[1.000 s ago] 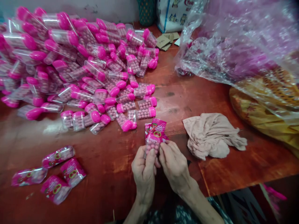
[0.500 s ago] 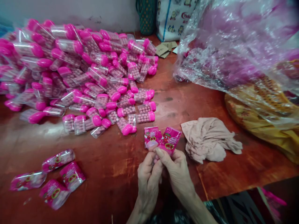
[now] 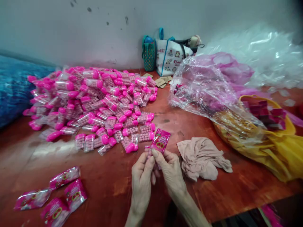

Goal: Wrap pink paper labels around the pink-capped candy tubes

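Note:
Over the table's front part, my two hands meet with fingertips together. My right hand is closed, its thumb pressing on a flat, bright pink printed wrapper sleeve that points up and away. My left hand is closed at the sleeve's lower left, pinching a small clear candy bottle with pinkish beads, mostly hidden by the fingers. Another pink printed edge shows just behind the left fingertips. Off to the left lie several candy bottles in printed sleeves.
A big heap of pink-capped candy bottles covers the table's back left. Right of my hands lies a crumpled beige cloth. Beyond it are clear plastic sheeting and a yellow bag. Cardboard pieces and a white bag stand near the wall.
The view has tilted upward, showing more wall, blue plastic at left and the yellow bag's contents. My hands stay together; the second pink printed piece behind my left fingers is now mostly hidden.

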`<state>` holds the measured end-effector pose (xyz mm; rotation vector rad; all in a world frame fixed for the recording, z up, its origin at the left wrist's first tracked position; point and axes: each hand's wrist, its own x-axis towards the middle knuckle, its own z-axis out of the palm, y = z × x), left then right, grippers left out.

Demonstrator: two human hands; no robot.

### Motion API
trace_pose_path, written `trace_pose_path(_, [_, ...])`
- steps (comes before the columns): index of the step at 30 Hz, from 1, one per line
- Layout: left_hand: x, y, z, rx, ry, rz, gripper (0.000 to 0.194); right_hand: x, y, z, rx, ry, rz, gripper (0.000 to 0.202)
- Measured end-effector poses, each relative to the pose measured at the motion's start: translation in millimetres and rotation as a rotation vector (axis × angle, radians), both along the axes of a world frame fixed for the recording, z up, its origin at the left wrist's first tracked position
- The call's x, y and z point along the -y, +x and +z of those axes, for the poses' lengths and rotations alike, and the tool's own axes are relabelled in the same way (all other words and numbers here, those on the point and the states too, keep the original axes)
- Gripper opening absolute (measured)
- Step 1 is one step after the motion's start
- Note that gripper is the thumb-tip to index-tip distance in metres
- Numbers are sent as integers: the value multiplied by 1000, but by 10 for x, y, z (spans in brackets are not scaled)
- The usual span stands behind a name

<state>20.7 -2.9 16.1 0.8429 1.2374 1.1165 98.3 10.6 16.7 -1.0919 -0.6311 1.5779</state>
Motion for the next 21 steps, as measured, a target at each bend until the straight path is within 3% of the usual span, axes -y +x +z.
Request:
trace_pose_path(3, [-51,21,-4,36,-7,17,23,-39,-11,3,-36,8,13,30])
trace_pose_path(7, [-107,8,13,24,-33,-64,24,-224,96,36,-126,3,43,31])
trace_pose_path(11, [-153,-6,46,-11,-8,-80,23,-364,71,80,-75,-31,53,36])
trace_pose_path(17, [-208,-19,3,28,-16,16,25,-278,-154,-3,32,-48,57,42])
trace_pose_path(21, [-242,-47,-42,60,-18,11,25,-260,-177,-2,-1,-28,66,41])
